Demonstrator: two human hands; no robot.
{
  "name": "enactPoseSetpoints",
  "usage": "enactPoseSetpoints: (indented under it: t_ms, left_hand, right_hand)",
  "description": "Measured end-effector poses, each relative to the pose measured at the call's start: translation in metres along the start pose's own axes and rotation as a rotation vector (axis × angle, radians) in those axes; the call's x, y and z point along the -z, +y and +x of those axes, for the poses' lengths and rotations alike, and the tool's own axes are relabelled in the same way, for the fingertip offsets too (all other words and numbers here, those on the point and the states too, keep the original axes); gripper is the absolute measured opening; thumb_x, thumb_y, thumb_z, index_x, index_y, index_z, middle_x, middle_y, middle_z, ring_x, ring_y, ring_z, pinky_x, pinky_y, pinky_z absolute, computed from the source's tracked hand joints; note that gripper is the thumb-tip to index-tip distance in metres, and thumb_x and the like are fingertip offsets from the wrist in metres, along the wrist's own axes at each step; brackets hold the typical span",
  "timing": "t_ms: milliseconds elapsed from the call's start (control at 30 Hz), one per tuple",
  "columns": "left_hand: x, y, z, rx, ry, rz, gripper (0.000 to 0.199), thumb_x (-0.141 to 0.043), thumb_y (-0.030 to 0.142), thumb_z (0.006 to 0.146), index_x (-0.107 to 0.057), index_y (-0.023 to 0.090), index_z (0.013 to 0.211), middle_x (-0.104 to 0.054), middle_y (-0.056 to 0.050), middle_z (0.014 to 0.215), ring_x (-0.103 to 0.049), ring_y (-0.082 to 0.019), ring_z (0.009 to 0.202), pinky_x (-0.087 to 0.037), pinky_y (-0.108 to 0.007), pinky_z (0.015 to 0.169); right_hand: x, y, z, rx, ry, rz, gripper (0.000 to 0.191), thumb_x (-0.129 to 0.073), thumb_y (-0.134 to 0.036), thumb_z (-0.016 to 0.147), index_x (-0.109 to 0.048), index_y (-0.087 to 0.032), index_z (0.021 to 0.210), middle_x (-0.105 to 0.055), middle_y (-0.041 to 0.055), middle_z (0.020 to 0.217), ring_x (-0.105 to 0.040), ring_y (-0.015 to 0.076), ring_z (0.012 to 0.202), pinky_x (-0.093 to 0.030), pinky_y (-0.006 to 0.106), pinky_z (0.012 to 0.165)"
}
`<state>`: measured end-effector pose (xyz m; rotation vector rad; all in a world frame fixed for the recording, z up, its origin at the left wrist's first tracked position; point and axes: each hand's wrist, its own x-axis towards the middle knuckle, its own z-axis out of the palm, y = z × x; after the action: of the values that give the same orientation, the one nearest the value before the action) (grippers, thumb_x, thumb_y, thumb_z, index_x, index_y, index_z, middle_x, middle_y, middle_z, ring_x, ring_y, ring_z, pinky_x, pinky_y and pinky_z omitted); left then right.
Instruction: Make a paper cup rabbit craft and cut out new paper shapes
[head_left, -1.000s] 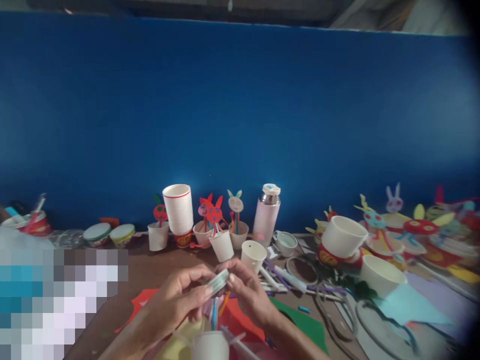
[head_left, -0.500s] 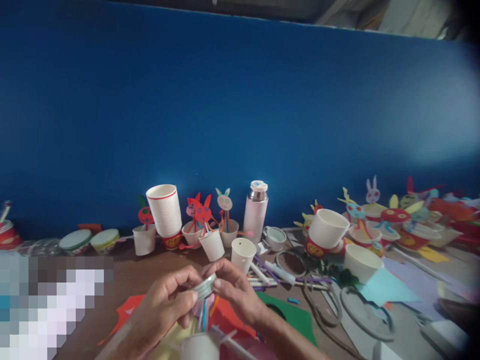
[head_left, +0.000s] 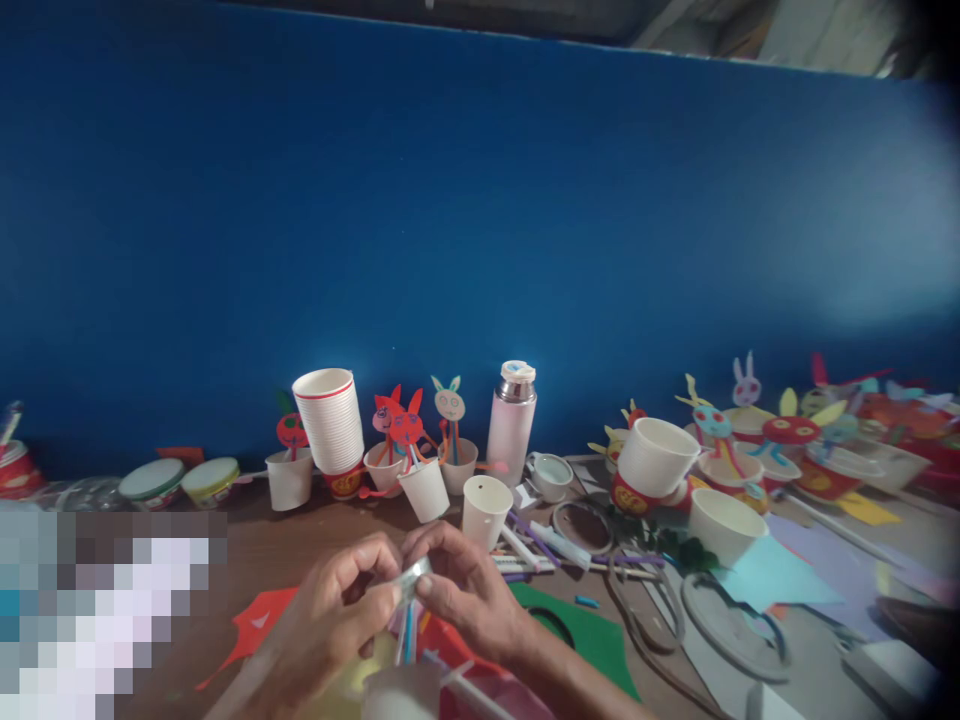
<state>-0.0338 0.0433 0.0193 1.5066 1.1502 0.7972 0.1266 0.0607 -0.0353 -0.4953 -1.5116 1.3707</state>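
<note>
Both hands meet above a white paper cup [head_left: 401,692] near the bottom edge. My left hand [head_left: 337,605] pinches one side of what looks like a small roll of clear tape [head_left: 412,578]. The fingers of my right hand [head_left: 465,595] grip its other side, thumb in front. Blue and pale strips [head_left: 407,635] rise from the cup to just under the roll; their upper ends are hidden by my fingers. Red paper [head_left: 262,620] lies to the left, and a green sheet [head_left: 596,635] lies to the right.
A stack of paper cups [head_left: 328,425], cups with rabbit-faced paper figures [head_left: 407,430] and a thermos [head_left: 512,425] line the blue wall [head_left: 480,220]. Pens [head_left: 559,545] and a handled cup [head_left: 551,478] lie right of centre. More cups and figures [head_left: 791,430] crowd the right.
The roll has tilted between my fingers and shows less of its face. My right fingers have curled closer around it, and both hands have shifted slightly.
</note>
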Motion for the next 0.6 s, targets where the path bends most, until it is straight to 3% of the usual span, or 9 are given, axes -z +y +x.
enactPoseSetpoints:
  t_ms: [333,600]
  left_hand:
    - [0.004,-0.014,0.004,-0.017,-0.002,0.141,0.014,-0.045,0.030,0.068,-0.046,0.020,0.057,-0.042,0.006,0.053,-0.043,-0.010,0.045,-0.036,-0.021,0.044]
    - [0.008,-0.003,0.003,-0.037,-0.097,0.004,0.018,-0.041,0.021,0.069,-0.058,0.016,0.069,-0.055,0.000,0.065,-0.048,-0.012,0.052,-0.041,-0.024,0.052]
  right_hand:
    - [0.001,-0.004,0.000,0.014,-0.021,-0.141,0.023,-0.058,-0.038,0.081,-0.057,-0.017,0.090,-0.055,0.0050,0.093,-0.051,0.0150,0.079,-0.041,0.026,0.070]
    - [0.003,0.003,0.002,-0.027,0.021,0.092,0.024,-0.060,-0.039,0.080,-0.058,-0.016,0.090,-0.056,0.0035,0.086,-0.051,0.0141,0.077,-0.041,0.025,0.071]
